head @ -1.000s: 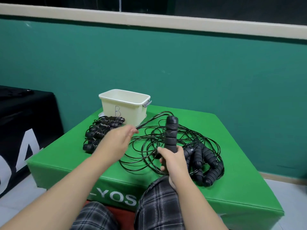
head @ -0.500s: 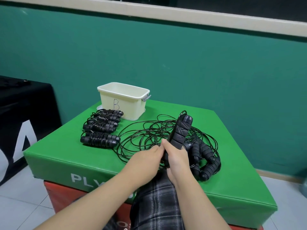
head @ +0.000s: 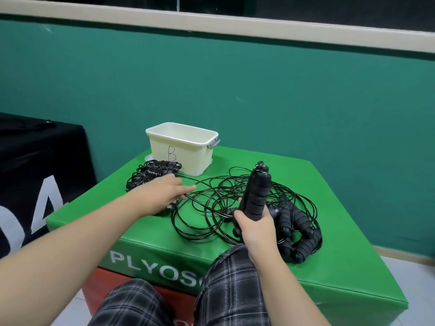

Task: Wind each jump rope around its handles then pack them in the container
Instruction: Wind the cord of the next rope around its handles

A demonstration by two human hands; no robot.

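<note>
My right hand (head: 255,228) gripping upright ribbed black foam handles (head: 257,194), left hand (head: 162,192) pinching thin glossy black cord (head: 211,191), cream plastic tub (head: 182,149) marked "B" beyond my fingers, green padded box (head: 329,243) reading "PLYOS" below

One head-worn view, looking down and forward.
Close above a green plyo box (head: 235,262); teal wall (head: 235,85) fills the upper frame.

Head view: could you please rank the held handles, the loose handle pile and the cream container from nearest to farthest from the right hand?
1. Held handles: in the right hand itself.
2. Loose handle pile: just right of it on the green box.
3. Cream container: far corner, up and left.
</note>
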